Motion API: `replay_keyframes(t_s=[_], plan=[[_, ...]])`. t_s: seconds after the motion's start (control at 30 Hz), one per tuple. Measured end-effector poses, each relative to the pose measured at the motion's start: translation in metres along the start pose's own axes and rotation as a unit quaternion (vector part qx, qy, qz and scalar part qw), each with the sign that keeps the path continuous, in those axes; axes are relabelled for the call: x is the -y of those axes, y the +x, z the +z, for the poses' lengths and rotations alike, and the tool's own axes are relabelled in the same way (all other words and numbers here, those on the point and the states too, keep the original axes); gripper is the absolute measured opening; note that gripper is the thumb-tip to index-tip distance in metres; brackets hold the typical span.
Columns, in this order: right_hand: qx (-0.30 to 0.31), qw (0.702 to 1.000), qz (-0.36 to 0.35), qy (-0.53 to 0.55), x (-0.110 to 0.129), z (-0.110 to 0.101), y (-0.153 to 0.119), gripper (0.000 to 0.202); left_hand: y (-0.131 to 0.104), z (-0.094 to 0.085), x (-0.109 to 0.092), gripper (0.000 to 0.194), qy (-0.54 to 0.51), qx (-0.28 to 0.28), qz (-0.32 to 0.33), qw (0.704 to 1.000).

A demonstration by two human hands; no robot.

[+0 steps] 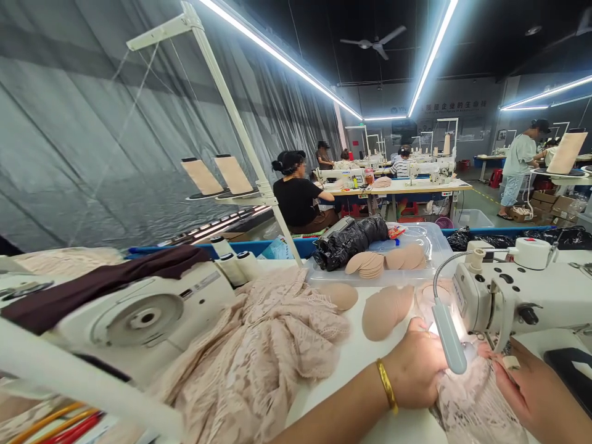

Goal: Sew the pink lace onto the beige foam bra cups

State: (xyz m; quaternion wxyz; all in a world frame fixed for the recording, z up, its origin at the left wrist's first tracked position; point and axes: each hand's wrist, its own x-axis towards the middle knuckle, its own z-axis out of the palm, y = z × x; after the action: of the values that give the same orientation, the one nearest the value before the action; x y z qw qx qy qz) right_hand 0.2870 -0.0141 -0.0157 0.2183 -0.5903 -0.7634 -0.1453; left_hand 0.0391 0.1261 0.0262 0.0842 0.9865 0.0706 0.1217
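Observation:
At the sewing machine [531, 290] on the right, pale pink lace fabric [476, 394] lies under the needle area, lit by a small lamp [448, 339]. My left hand [419, 364], with a gold bangle at the wrist, is closed on the lace left of the needle, its fingertips partly behind the lamp. My right hand [513, 376] pinches the same lace on the right side; a pale band wraps one finger. Beige oval pads [382, 314] lie on the white table just beyond my left hand.
A heap of beige lace [259, 351] covers the table's left middle. Another machine [148, 320] and a white thread stand [231, 111] are at left. Behind, a clear plastic bin [430, 240] holds stacked pads [367, 265] and a black bag [351, 240]. People sit at machines farther back.

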Motion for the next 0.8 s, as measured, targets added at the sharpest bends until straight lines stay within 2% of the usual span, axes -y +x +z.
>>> replay_keyframes(t_s=[0.17, 0.3, 0.37, 0.43, 0.5, 0.57, 0.67, 0.8], plan=[[-0.025, 0.999, -0.025, 0.017, -0.001, 0.000, -0.002, 0.026, 0.000, -0.003, -0.001, 0.019, 0.000, 0.021, -0.001, 1.000], [-0.071, 0.994, -0.076, 0.043, 0.014, -0.019, 0.008, 0.027, -0.004, -0.010, -0.005, 0.019, 0.002, 0.048, -0.006, 0.999], [-0.053, 0.989, -0.117, 0.073, 0.024, -0.027, 0.014, 0.026, -0.006, -0.014, -0.010, 0.021, 0.005, 0.052, -0.022, 0.998], [-0.005, 0.986, -0.136, 0.099, 0.034, -0.027, 0.017, 0.034, -0.008, -0.017, -0.017, 0.021, 0.024, 0.055, -0.066, 0.996], [0.039, 0.989, -0.105, 0.100, 0.039, -0.018, 0.016, 0.034, -0.007, -0.018, -0.026, 0.027, 0.049, 0.064, -0.120, 0.989], [0.065, 0.993, -0.057, 0.083, 0.040, -0.006, 0.013, 0.010, -0.005, -0.019, -0.036, 0.035, 0.057, 0.077, -0.153, 0.984], [0.077, 0.995, -0.017, 0.057, 0.036, 0.006, 0.008, 0.034, -0.002, -0.023, -0.047, 0.051, 0.031, 0.096, -0.163, 0.982], [0.053, 0.997, 0.027, 0.056, 0.027, 0.000, 0.010, 0.038, -0.008, -0.036, -0.045, 0.075, -0.008, 0.170, -0.154, 0.973]])
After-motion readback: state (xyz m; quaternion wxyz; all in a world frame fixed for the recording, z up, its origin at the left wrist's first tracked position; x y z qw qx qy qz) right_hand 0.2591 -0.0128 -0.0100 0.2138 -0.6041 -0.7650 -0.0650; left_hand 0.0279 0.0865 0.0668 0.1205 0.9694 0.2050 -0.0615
